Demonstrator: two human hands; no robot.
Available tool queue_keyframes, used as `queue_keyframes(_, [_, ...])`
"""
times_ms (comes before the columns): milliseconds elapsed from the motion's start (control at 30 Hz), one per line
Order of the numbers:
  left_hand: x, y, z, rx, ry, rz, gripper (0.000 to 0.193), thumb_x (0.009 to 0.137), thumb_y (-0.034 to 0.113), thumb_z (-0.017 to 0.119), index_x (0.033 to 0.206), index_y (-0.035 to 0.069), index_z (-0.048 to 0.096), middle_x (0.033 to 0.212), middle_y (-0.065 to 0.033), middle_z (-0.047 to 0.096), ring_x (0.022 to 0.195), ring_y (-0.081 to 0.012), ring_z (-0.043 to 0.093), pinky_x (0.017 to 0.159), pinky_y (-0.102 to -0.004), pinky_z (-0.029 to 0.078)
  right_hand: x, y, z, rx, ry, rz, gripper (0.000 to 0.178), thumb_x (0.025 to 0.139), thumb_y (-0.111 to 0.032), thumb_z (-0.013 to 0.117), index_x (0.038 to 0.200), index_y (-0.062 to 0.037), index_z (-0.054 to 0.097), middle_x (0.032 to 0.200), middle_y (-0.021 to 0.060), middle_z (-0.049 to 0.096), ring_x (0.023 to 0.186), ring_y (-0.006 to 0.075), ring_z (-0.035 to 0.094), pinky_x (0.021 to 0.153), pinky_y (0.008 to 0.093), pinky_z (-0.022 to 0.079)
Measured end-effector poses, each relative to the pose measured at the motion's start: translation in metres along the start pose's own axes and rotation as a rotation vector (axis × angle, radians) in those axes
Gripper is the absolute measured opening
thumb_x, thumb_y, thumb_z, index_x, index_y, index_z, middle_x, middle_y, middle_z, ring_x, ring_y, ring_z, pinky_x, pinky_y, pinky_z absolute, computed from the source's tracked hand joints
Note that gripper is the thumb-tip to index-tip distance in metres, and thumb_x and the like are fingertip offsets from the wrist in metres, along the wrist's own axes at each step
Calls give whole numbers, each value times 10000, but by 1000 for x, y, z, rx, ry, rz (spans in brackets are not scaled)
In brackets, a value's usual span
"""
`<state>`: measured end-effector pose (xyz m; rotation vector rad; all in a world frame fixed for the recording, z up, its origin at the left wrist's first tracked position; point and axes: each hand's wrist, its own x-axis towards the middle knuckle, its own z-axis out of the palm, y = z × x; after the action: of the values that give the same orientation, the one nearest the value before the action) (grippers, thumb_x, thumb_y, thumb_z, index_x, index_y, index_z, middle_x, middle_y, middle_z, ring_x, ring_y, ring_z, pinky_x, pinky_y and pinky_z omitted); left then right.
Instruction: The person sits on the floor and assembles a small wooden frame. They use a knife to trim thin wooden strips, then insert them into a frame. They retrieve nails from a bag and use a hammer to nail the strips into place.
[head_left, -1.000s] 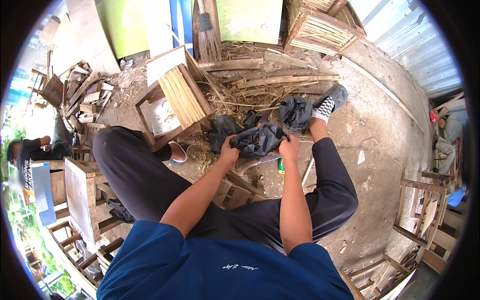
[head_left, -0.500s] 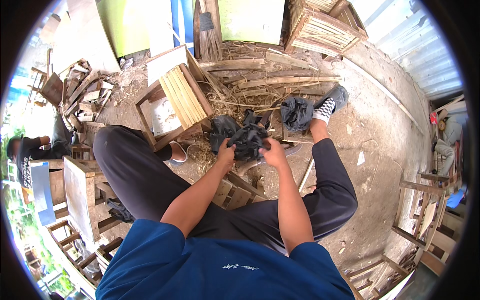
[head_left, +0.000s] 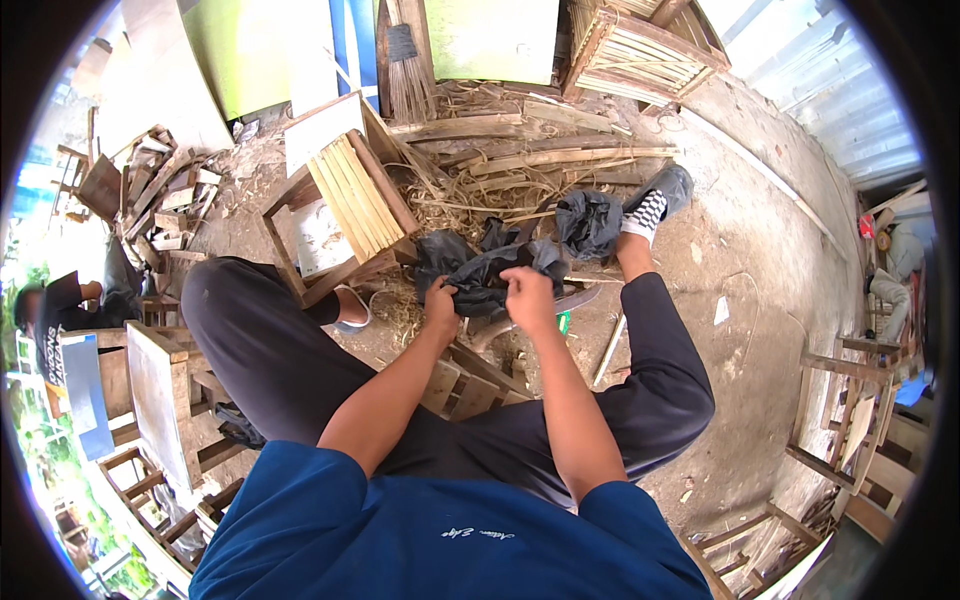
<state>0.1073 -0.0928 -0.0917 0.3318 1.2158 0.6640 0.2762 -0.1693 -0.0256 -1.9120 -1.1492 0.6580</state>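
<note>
A crumpled black plastic bag (head_left: pixel 487 275) spreads between my two hands, just above the littered ground. My left hand (head_left: pixel 441 306) pinches its near left edge. Closed fingers of my right hand (head_left: pixel 529 297) are at the bag's near right side, gripping the plastic. More black plastic (head_left: pixel 440 250) lies bunched just beyond my left hand. To the right, a separate black bag (head_left: pixel 588 225) rests beside my shod right foot. Past my right wrist, a small green object (head_left: pixel 564 323) shows on the ground; its kind is unclear.
A wooden stool with a slatted panel (head_left: pixel 355 195) leans ahead on the left. Wood strips and shavings (head_left: pixel 540 160) lie beyond the bags. A slatted wooden piece (head_left: pixel 470 385) sits between my legs. Another person (head_left: pixel 75 300) is at far left. Wooden frames (head_left: pixel 850 420) stand at right.
The bag has spread wider, from a bunched lump to a looser, stretched shape. My right hand has turned over it with its knuckles up. The green object has come into view.
</note>
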Motion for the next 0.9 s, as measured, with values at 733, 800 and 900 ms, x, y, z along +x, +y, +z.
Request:
queue_keyframes(733, [-8,4,2,-209,-184,-24,219,911,-12,428,1092,52,533,1072,-123,604,974,-309,658,937,-500,573,17,1,-45,583,-63,458,216,984,-1,668,1160,115,714,941,148,756,755,187,742,702,323,651])
queue_keyframes(800, [-9,6,1,-223,-146,-37,243,906,-11,425,1120,52,520,1121,-140,596,1015,-332,651,970,-533,564,21,-7,-61,596,44,506,253,989,-8,674,1222,88,701,973,145,748,827,190,745,747,326,651])
queue_keyframes(900, [-7,7,0,-242,-128,-21,266,904,0,418,1152,50,499,1168,-163,573,1063,-354,636,993,-567,550,20,-18,-74,771,376,247,246,982,-25,689,1222,11,725,984,123,758,865,181,738,778,298,624])
